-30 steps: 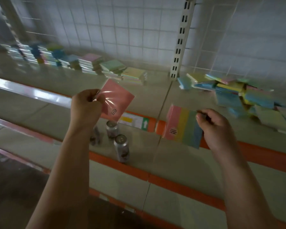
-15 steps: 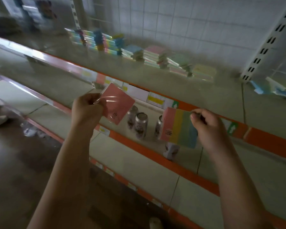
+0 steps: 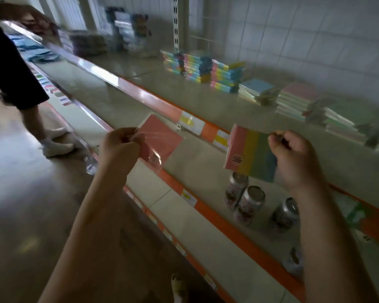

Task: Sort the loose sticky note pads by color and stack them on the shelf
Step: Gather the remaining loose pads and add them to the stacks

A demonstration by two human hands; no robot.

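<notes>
Both arms raised: left hand (image 3: 118, 147) pinches pink pad (image 3: 160, 142), right hand (image 3: 293, 158) pinches striped pad (image 3: 249, 156).

Left of the multicolour pad stacks (image 3: 202, 67), the far goods (image 3: 127, 33) are blurred beyond telling; another person (image 3: 11, 68) there is cut off by the left edge, legs only
</notes>
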